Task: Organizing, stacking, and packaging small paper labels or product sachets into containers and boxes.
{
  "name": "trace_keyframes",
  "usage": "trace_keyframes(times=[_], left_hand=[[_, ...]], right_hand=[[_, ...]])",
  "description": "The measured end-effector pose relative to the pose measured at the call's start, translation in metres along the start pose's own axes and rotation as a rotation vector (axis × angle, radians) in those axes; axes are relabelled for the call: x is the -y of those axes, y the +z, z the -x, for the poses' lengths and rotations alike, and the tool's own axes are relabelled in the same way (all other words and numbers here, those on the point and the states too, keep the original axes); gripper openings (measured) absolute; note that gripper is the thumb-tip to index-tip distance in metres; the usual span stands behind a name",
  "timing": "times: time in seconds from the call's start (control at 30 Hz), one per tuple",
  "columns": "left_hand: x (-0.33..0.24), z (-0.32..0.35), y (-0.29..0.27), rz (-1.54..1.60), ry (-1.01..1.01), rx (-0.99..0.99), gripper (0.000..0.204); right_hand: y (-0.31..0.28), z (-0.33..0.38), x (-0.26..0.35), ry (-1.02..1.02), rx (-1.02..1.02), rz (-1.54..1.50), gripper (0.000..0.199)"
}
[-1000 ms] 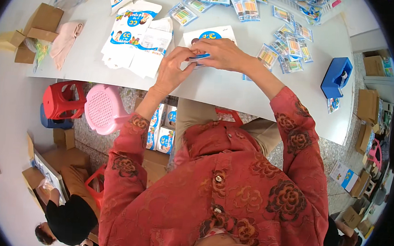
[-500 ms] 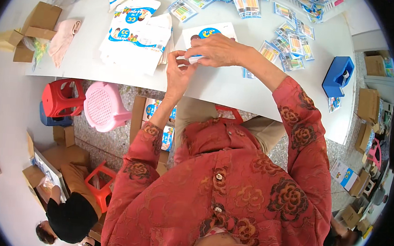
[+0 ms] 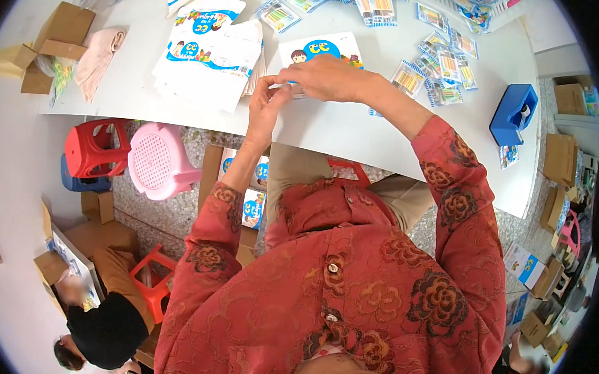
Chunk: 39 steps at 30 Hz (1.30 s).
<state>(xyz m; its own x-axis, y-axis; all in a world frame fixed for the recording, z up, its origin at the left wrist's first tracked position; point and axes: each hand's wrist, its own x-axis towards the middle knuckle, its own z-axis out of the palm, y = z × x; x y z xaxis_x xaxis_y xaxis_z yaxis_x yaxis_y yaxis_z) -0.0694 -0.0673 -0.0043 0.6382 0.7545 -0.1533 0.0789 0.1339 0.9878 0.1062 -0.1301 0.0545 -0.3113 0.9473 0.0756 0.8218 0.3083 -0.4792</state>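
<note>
A white printed box (image 3: 347,46) with a blue oval and a cartoon child lies on the table in front of me. My right hand (image 3: 331,79) reaches over its near part, fingers bent down onto the end facing me. At that same end my left hand (image 3: 267,107) pinches with thumb and forefinger, close to the right fingertips. The hands hide most of the box's near end. To the left lies a pile of flat white cartons (image 3: 213,84) with similar print. Clear packets of coloured sticks (image 3: 408,78) with blue striped edges are scattered to the right.
A blue tape dispenser (image 3: 511,118) stands near the table's right edge. At the far left are a brown carton (image 3: 64,28) and a pink cloth (image 3: 99,55). Below the table edge stand a pink stool (image 3: 159,162) and an open carton (image 3: 210,170) of printed boxes. Another person (image 3: 106,326) works at lower left.
Both hands have shifted slightly left and closer together at the box's near end. More of the box's printed top shows now. The other person's arm at lower left has moved.
</note>
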Motion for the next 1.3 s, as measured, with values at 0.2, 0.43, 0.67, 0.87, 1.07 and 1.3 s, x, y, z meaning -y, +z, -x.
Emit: trace_keyframes(times=[0.2,0.43,0.67,0.87,1.07,1.3], left_hand=[[0.005,-0.009,0.003,-0.012,0.035,-0.025,0.031],[0.003,-0.012,0.004,0.021,0.004,-0.012,0.027],[0.003,-0.006,0.008,0.032,0.008,-0.030,0.033],[-0.008,-0.004,0.017,-0.690,0.771,-0.298,0.037],[-0.037,-0.022,0.007,-1.099,0.858,0.069,0.023],[-0.059,-0.061,0.016,-1.294,0.795,0.257,0.063]], right_hand=[[-0.005,0.026,0.000,0.233,-0.028,-0.239,0.034],[0.024,0.081,-0.012,0.030,-0.379,0.362,0.035],[0.047,0.090,-0.012,0.035,-0.507,0.374,0.045],[0.042,0.086,-0.024,0.013,-0.574,0.301,0.040],[0.001,0.082,-0.037,0.123,-0.368,-0.089,0.021],[-0.027,0.055,-0.051,0.114,-0.092,0.147,0.048]])
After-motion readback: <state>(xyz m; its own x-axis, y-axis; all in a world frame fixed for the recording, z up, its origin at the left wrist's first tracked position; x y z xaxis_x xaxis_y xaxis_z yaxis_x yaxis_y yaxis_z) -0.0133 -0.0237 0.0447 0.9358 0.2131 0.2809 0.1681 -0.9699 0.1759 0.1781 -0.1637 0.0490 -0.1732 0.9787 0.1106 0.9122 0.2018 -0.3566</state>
